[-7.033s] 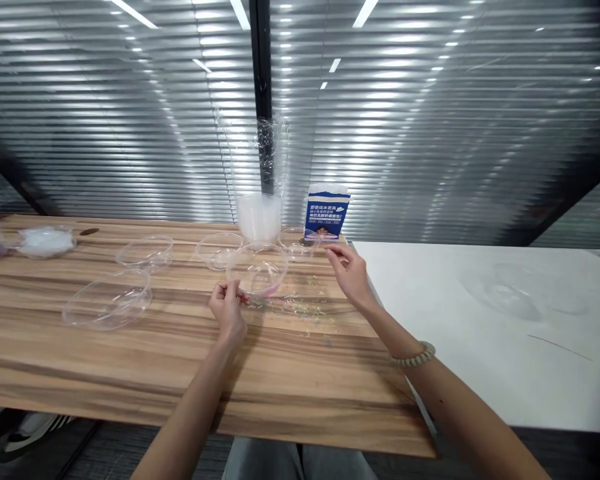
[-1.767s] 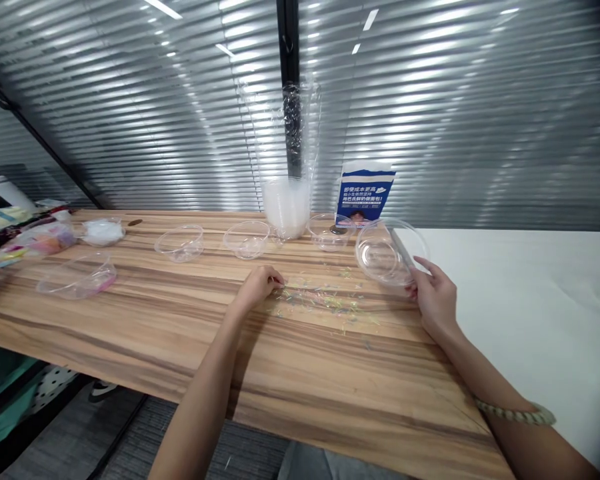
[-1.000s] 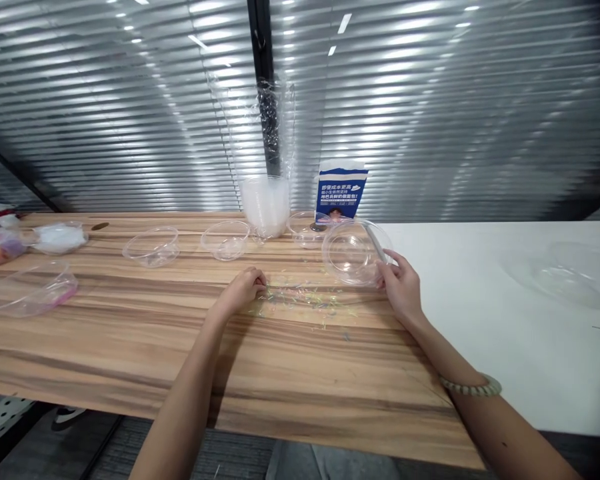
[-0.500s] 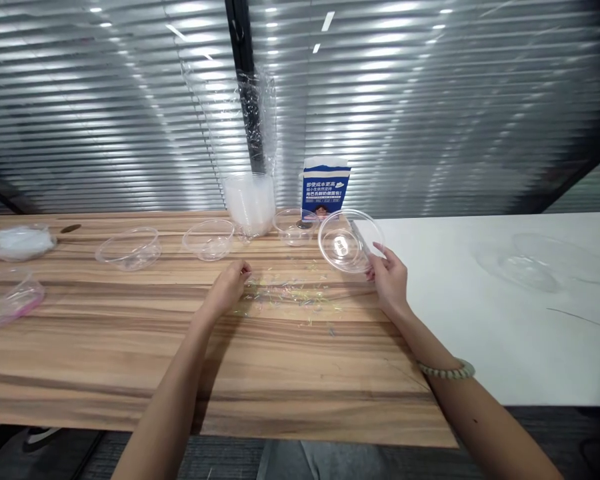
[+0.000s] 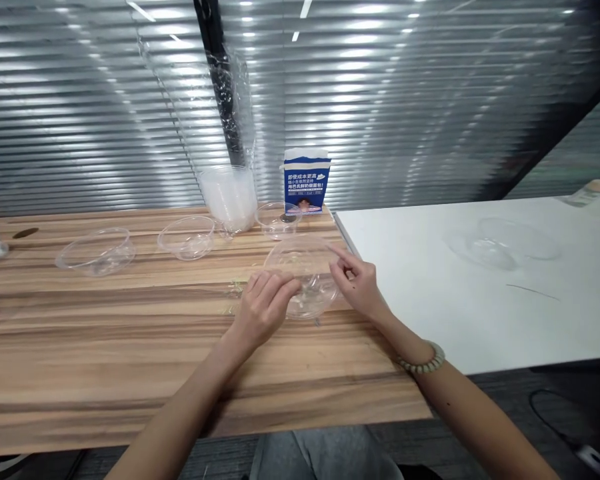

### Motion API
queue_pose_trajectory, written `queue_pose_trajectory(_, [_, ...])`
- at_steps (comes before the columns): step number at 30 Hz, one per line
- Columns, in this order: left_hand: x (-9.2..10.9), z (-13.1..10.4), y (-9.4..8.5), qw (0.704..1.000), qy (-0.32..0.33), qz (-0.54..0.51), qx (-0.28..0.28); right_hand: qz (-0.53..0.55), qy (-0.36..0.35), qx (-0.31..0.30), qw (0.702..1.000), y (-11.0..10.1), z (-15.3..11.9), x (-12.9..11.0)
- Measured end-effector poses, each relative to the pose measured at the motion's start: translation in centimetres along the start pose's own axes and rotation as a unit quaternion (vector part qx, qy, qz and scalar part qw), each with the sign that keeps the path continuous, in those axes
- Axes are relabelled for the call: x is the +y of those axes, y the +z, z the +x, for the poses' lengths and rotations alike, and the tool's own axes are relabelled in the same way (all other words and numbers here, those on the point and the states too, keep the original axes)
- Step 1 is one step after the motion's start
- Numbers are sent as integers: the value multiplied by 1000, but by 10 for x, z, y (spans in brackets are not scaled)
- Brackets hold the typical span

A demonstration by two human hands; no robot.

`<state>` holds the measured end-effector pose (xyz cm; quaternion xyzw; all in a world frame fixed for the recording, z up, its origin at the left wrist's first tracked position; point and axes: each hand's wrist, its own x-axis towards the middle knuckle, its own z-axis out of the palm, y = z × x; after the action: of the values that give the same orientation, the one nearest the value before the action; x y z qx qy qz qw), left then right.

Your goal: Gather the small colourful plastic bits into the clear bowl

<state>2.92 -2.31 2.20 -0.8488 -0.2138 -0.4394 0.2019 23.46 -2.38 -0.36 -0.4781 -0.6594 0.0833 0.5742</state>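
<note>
A clear plastic bowl [image 5: 310,308] is tilted above the wooden table, its opening towards me. My right hand [image 5: 357,280] grips its right side, with the index finger along the rim. My left hand [image 5: 265,303] is closed over the bowl's left side, fingertips pressed together near its inside. Whatever those fingers hold, if anything, is hidden. Small thin coloured strips [image 5: 234,289] lie on the wood just left of the bowl; the bowl and my left hand cover the rest of that patch.
Clear bowls [image 5: 186,239] stand along the back, beside a stack of clear containers [image 5: 230,200] in a plastic bag. A blue carton [image 5: 306,185] stands behind. Clear lids or bowls [image 5: 485,253] lie on the white table [image 5: 430,320] to the right.
My right hand has brought the bowl left and down over the scattered strips. My left hand has moved right to the bowl. The view has turned slightly right.
</note>
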Motion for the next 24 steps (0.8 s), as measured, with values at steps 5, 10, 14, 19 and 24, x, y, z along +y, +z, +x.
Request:
queue_pose_trajectory(5, [-2, 0, 4, 999, 14, 18, -24, 10, 1, -26, 1000, 0, -1, -1])
queue_pose_trajectory(10, [2, -7, 9, 999, 8, 24, -28, 25, 75, 26, 997, -3, 5, 7])
queue_pose_trajectory(14, [5, -13, 13, 992, 75, -62, -74, 39, 151, 106, 982, -7, 11, 21])
queue_pose_trajectory(19, [6, -18, 20, 943, 63, -191, -264, 43, 195, 145, 969, -8, 15, 34])
queue_pose_trajectory(24, [16, -20, 27, 927, 16, -199, -318, 23, 186, 123, 974, -2, 13, 37])
